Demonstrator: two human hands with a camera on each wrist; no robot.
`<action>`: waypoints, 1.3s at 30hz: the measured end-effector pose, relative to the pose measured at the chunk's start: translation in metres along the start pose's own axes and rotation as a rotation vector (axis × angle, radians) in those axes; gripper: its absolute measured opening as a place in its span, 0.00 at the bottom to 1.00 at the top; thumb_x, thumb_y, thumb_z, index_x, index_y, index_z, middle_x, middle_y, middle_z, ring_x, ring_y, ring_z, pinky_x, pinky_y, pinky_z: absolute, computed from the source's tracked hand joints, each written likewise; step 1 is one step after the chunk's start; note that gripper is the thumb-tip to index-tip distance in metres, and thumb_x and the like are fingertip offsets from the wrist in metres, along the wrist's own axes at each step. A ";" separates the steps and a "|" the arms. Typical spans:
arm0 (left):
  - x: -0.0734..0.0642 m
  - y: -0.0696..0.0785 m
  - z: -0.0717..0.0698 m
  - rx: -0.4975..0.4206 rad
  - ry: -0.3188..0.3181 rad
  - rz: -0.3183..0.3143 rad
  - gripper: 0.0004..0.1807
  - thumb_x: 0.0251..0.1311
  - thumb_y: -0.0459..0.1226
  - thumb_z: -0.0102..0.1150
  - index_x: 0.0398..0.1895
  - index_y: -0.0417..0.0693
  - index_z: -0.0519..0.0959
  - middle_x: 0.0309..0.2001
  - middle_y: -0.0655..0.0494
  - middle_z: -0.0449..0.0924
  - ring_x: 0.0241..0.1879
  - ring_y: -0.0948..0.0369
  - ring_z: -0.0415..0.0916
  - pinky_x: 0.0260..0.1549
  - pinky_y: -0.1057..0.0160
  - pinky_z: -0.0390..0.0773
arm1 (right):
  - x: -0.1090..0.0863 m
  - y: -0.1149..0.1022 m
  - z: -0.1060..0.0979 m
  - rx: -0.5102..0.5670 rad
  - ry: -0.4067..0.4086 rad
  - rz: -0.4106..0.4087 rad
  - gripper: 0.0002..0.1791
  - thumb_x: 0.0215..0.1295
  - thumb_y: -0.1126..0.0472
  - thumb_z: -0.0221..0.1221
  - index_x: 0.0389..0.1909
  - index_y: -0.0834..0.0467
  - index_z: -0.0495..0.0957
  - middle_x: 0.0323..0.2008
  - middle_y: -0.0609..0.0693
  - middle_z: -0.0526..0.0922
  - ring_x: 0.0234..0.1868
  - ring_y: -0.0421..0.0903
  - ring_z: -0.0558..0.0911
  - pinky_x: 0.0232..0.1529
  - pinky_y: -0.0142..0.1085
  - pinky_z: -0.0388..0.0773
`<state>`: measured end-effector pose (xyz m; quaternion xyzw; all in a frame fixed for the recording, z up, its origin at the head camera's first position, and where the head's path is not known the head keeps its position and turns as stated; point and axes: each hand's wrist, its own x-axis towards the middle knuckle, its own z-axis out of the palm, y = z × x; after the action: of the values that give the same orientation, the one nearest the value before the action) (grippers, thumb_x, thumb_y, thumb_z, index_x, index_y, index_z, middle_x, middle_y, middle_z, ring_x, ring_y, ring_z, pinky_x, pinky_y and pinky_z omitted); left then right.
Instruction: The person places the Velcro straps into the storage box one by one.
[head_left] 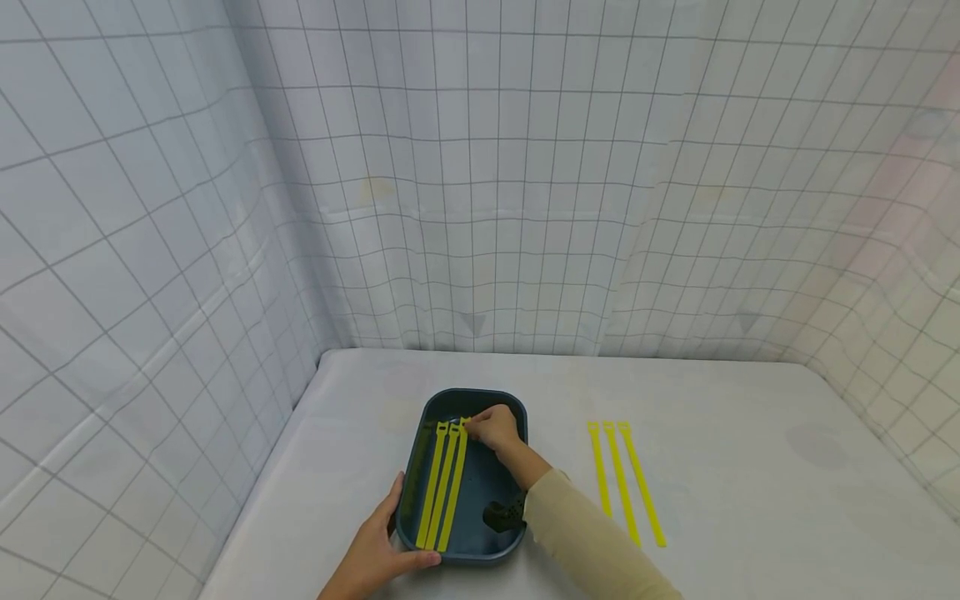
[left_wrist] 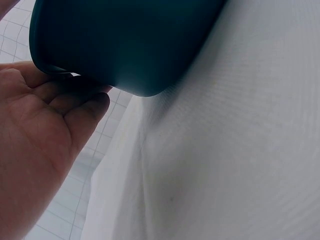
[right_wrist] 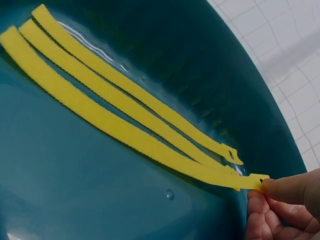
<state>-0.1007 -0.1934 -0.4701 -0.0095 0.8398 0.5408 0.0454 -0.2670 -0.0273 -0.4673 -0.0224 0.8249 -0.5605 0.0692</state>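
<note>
A dark teal plastic tub [head_left: 486, 479] stands on the white table. My left hand [head_left: 378, 536] grips its near left corner, thumb at the front rim and fingers along the outer side; in the left wrist view the fingers [left_wrist: 82, 107] bend against the tub's wall. Inside the tub, my right hand [head_left: 496, 428] pinches the slotted head of a yellow cable strap [right_wrist: 125, 132] between thumb and fingers. The strap's tail lies on the tub floor. Beside it, to its left in the head view, two more yellow straps [head_left: 431, 492] lie lengthwise, nearly parallel.
Right of the tub, three more yellow straps [head_left: 619, 475] lie on the white table [head_left: 750, 467], partly behind the right sleeve [head_left: 588, 533]. A dark wrist device [head_left: 502, 515] shows by the sleeve's cuff. Gridded white curtains [head_left: 480, 208] hang around the table's back and sides.
</note>
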 end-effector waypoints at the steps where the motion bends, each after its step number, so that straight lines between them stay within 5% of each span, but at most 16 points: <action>1: 0.000 0.000 0.000 0.001 -0.001 -0.002 0.60 0.40 0.45 0.73 0.71 0.36 0.43 0.69 0.37 0.45 0.66 0.44 0.49 0.58 0.47 0.60 | 0.004 0.006 0.001 0.000 -0.002 -0.029 0.05 0.53 0.66 0.65 0.25 0.66 0.83 0.22 0.52 0.81 0.24 0.44 0.79 0.24 0.34 0.77; 9: 0.000 0.001 0.001 0.011 0.001 -0.014 0.60 0.40 0.46 0.73 0.71 0.37 0.44 0.69 0.37 0.46 0.66 0.44 0.50 0.58 0.47 0.61 | -0.002 -0.001 -0.001 -0.031 -0.012 0.027 0.04 0.54 0.69 0.63 0.25 0.68 0.82 0.20 0.52 0.80 0.23 0.44 0.77 0.26 0.34 0.78; 26: 0.000 0.001 0.001 0.011 0.006 -0.002 0.61 0.39 0.46 0.74 0.71 0.36 0.44 0.69 0.37 0.46 0.66 0.45 0.49 0.58 0.48 0.60 | -0.006 -0.003 -0.003 -0.095 0.020 -0.013 0.06 0.55 0.68 0.61 0.23 0.67 0.82 0.18 0.49 0.78 0.21 0.41 0.74 0.24 0.31 0.75; 39: 0.000 0.003 0.001 0.028 0.008 -0.014 0.61 0.39 0.46 0.74 0.71 0.36 0.44 0.69 0.38 0.46 0.66 0.45 0.50 0.58 0.48 0.61 | -0.012 -0.011 -0.017 0.012 -0.029 -0.089 0.07 0.57 0.66 0.62 0.31 0.68 0.83 0.27 0.53 0.82 0.28 0.44 0.79 0.30 0.37 0.79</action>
<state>-0.1008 -0.1910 -0.4675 -0.0169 0.8475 0.5285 0.0459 -0.2575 -0.0142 -0.4502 -0.0668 0.8187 -0.5675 0.0560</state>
